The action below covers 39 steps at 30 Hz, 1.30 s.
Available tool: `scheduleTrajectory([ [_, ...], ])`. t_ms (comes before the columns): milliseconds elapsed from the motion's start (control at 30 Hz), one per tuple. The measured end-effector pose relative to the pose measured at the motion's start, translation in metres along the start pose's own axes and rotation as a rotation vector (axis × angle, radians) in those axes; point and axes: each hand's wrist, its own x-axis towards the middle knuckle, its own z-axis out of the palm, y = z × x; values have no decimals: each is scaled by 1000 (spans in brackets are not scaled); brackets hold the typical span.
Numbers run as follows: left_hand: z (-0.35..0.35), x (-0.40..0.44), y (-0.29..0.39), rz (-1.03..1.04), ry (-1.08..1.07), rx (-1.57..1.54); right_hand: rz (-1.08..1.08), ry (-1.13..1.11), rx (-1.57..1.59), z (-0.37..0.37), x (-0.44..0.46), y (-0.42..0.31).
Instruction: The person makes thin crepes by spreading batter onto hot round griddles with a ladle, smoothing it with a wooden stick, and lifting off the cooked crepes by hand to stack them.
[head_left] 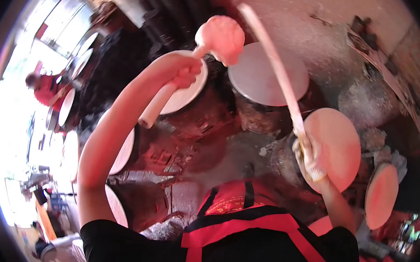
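Note:
My left hand (187,75) is closed round a thick pale rod (157,105), raised over a round griddle at the upper middle. At the rod's far end is a soft, lumpy pale mass (221,37), which looks like dough. In a whitish glove, my right hand (309,160) grips the lower end of a long, thin wooden stick (275,62). That stick slants up and left, passing in front of a grey round griddle (253,73). Beneath the right hand lies a pale round griddle (337,149).
More round griddles (380,196) stand on both sides. Dark cylinders (174,11) are stacked at the back, beside a dark heap (114,71). Another person in red (50,88) works at the far left. A sooty drum (368,100) is at the right.

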Motion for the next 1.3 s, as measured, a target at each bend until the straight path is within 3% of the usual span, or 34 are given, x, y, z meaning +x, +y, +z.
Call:
scheduleTrajectory([
  [67, 27, 62, 26, 182, 50, 224, -104, -72, -73, -2, 44, -43],
  [100, 52, 82, 34, 251, 96, 340, -390, -45, -385, 0, 62, -61],
  [200, 93, 145, 39, 512, 260, 740, -574, 208, -963, -6, 107, -88],
  [267, 112, 179, 29, 579, 234, 865, -381, 280, -710, -23, 124, -68],
  [333, 125, 205, 15, 500, 102, 810, -107, 340, -405, -32, 122, -53],
  [400, 132, 245, -12, 525, 103, 661, 225, 387, -38, -32, 99, -46],
  [467, 137, 268, -34, 466, 64, 501, 358, 393, 290, -22, 79, 0],
  [533, 143, 294, -56, 407, 44, 302, 365, 472, 333, 9, 65, 28],
  [567, 144, 307, -64, 376, 36, 202, 67, 593, -11, 23, 72, 62],
  [600, 145, 318, -72, 358, 10, 91, 45, 650, -211, 34, 74, 73],
  [667, 145, 333, -80, 318, -32, -137, 42, 794, -625, 59, 80, 89],
  [733, 136, 335, -68, 320, -60, -268, 242, 831, -804, 74, 92, 84],
  [767, 129, 330, -58, 319, -71, -331, 157, 868, -766, 77, 103, 90],
  [833, 101, 326, -27, 373, -342, -476, -11, 937, -686, 77, 135, 106],
  [867, 90, 320, -11, 400, -479, -546, 105, 884, -346, 78, 148, 97],
  [933, 80, 296, 23, 457, -534, -661, 310, 728, 328, 83, 169, 66],
  [1000, 61, 269, 43, 366, -447, -551, 269, 702, 523, 90, 175, 50],
  [1067, 15, 273, 28, 212, -510, -424, 196, 677, 698, 88, 160, 57],
  [1167, -36, 239, -28, 108, -246, -309, 167, 969, 656, 116, 145, 67],
  [1300, -60, 185, -106, -25, -8, -350, 189, 953, 574, 139, 176, 68],
])
